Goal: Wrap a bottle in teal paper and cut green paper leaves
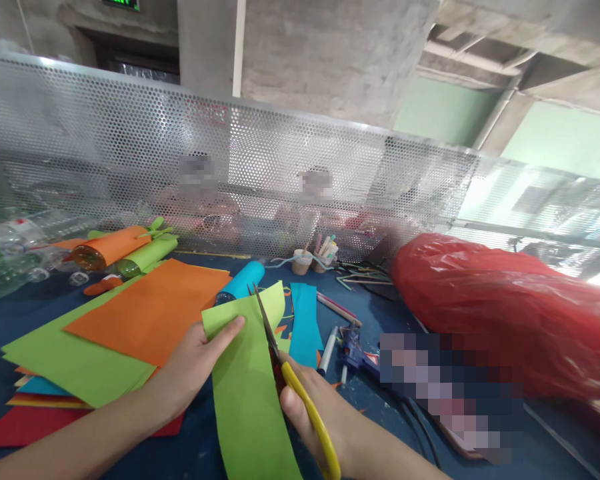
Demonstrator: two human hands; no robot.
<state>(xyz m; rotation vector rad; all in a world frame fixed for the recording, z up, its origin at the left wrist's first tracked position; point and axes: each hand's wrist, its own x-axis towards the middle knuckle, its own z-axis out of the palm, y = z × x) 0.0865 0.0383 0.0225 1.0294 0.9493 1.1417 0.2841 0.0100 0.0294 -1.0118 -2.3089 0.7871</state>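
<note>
My left hand [200,363] pinches the upper left edge of a light green paper sheet [247,387], thumb on top and the fingers hidden behind it. In my right hand [320,407] is a pair of scissors [307,407] with yellow handles. The blades are parted and point away from me, at the sheet's right side near its top, where a strip of paper angles off to the right. Just beyond the sheet lies a blue paper-wrapped bottle [243,281]. Blue paper pieces [304,323] rest to the right of the sheet.
Orange paper [155,313] tops a stack of coloured sheets at left. Behind it are wrapped bottles [113,247] and clear plastic bottles [15,253]. A blue glue gun [355,350], a marker [329,350] and a red plastic bag [500,313] occupy the right. A perforated metal screen [280,167] borders the back.
</note>
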